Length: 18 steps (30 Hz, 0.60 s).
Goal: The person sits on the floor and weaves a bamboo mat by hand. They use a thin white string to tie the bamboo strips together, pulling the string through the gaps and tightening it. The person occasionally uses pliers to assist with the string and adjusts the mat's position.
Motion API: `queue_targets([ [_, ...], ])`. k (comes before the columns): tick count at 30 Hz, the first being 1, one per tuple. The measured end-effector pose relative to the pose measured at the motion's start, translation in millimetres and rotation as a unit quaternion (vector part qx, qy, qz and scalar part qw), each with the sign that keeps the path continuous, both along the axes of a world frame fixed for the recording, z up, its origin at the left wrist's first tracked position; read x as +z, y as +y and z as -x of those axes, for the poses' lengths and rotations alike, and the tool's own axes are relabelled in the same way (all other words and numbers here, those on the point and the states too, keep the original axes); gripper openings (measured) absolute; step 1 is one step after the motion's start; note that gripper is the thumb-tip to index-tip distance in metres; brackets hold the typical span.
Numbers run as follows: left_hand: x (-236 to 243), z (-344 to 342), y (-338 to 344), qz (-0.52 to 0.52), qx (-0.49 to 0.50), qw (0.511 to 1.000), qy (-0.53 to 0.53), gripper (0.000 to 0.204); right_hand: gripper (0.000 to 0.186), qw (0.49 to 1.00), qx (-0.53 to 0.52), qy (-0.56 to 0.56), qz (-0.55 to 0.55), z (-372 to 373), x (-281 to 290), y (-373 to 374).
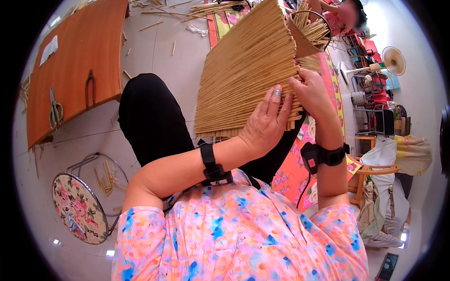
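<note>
A fan-shaped panel of straw-coloured stalks (243,70), laid side by side, rests slanted over my lap. My left hand (265,119), with a ring on one finger, lies flat on its near right part, fingers stretched out along the stalks. At the panel's right edge my right hand (311,91) is closed, thumb and curled fingers pinching the stalk ends there. What lies under the right fingers is partly hidden. The two hands are close together, nearly touching.
An orange-brown wooden table (75,70) on the left carries scissors (55,110) and pincers (90,87). A flowered round stool (79,207) stands nearer. Loose stalks lie on the floor and fill a basket (311,28). Another person (335,16) sits far right; a fan (393,61) stands nearby.
</note>
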<state>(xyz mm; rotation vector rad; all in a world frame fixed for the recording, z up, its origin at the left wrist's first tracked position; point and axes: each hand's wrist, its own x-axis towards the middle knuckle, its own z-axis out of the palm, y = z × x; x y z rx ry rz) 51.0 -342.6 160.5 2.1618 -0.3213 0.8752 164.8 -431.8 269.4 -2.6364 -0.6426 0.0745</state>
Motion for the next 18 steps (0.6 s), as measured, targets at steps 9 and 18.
queue_targets([
  [9,-7,-6,5,-0.018,0.005,1.000,-0.018,0.058,0.040,0.999,-0.033,-0.004,0.037,-10,6,2],
  [18,4,8,48,0.001,-0.086,0.996,-0.025,0.082,0.031,0.989,-0.063,0.087,-0.099,-18,-11,-14],
])
